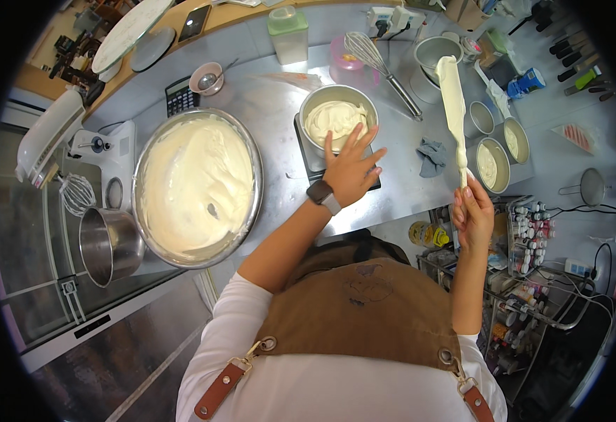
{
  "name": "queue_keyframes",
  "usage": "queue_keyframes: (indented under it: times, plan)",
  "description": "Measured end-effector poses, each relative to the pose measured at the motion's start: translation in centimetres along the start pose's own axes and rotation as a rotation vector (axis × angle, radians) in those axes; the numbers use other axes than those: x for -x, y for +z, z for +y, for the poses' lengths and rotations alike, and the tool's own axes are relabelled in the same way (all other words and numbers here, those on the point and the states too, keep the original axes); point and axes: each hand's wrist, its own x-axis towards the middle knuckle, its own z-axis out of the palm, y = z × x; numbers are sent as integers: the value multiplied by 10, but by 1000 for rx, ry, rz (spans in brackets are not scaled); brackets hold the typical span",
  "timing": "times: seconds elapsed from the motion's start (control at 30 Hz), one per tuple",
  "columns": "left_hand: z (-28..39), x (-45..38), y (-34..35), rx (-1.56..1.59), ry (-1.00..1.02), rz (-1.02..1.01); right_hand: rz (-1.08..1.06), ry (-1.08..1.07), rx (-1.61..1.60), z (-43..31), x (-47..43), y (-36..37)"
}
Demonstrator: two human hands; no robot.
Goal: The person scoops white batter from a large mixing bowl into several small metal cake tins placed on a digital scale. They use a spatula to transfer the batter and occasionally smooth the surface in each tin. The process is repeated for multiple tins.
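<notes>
My right hand grips the lower end of a spatula, held up at the right. Pale, creamy batter coats its long blade and runs down to the handle. My left hand, with a watch on the wrist, spreads its fingers over the near rim of a round metal cake tin. Fingertips overlap the rim; firm contact cannot be told. Inside lies a mound of batter. The tin stands on what looks like a flat kitchen scale. Left of it is a large metal bowl of the same batter.
A wire whisk and a grey cloth lie between tin and spatula. Two smaller tins with batter stand rightward. A stand mixer, metal mixing bowl and calculator are at the left. The steel table's front edge is near my apron.
</notes>
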Motion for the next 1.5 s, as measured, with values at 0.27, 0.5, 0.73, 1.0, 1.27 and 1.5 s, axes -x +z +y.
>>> queue_keyframes:
  times: [0.27,0.5,0.73,1.0,1.27,1.5]
  plan:
    - [-39,34,-17,-133,-458,124,28,9,25,4,6,3]
    - [-40,42,-26,-5,-443,170,-47,23,40,8,3,22]
    - [-46,34,-36,-23,-359,125,-80,36,59,16,8,33]
    - [-12,157,-40,532,-386,1,-152,94,159,33,21,47]
    - [-19,280,-62,1021,-800,-619,-443,-41,519,65,21,115]
    - [-17,323,-85,1048,-807,-611,-675,-1070,1474,64,36,206]
